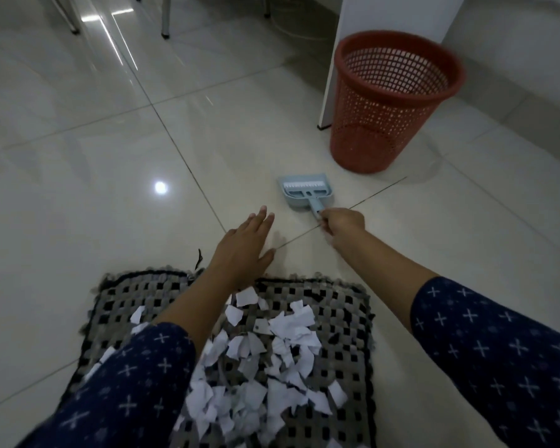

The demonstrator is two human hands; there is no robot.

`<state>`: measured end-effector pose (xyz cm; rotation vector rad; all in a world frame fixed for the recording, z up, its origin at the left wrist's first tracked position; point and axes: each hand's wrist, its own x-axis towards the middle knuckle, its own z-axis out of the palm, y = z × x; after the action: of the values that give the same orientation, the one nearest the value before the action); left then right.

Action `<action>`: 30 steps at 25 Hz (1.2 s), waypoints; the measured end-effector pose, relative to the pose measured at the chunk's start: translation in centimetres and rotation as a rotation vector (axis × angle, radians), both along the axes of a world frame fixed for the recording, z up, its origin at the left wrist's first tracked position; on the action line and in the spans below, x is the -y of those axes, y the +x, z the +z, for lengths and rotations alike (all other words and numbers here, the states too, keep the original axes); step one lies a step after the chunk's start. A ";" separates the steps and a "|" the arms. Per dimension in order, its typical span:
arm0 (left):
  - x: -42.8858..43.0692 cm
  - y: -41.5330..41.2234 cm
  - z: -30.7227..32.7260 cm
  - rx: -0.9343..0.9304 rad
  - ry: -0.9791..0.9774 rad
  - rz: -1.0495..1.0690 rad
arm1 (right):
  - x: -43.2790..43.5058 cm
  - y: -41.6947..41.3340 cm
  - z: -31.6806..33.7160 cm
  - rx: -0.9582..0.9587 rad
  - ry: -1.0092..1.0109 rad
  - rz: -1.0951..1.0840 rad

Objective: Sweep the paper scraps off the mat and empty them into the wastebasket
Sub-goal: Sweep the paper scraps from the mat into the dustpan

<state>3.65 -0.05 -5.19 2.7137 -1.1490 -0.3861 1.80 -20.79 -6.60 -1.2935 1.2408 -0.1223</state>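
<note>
Right hand (340,223) clenched on brush-and-dustpan set (304,195) handle, long axis toward it | left hand (244,245) released, spread, nearer | paper scraps (272,350) behind on mat (346,305)

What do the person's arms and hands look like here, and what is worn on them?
Both arms wear dark navy sleeves printed with small pale crosses and faint dots, left sleeve and right sleeve ending mid-forearm. The left hand and right hand are bare: no gloves, rings or watch visible.
</note>
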 end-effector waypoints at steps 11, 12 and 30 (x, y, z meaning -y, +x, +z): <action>-7.6 -10.0 5.2 -0.946 -0.546 0.654 | -14.0 -9.5 6.4 -0.036 0.042 0.319; -8.5 -10.9 5.4 -1.076 -0.621 0.736 | -15.3 -10.3 6.7 -0.035 0.080 0.356; -17.1 -16.0 4.7 -1.244 -0.895 0.976 | -23.7 -18.6 6.8 0.095 0.126 0.858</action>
<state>-12.32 17.01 -0.45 1.3984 0.3243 -0.8693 -16.78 2.93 0.19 -1.5806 0.5244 0.4954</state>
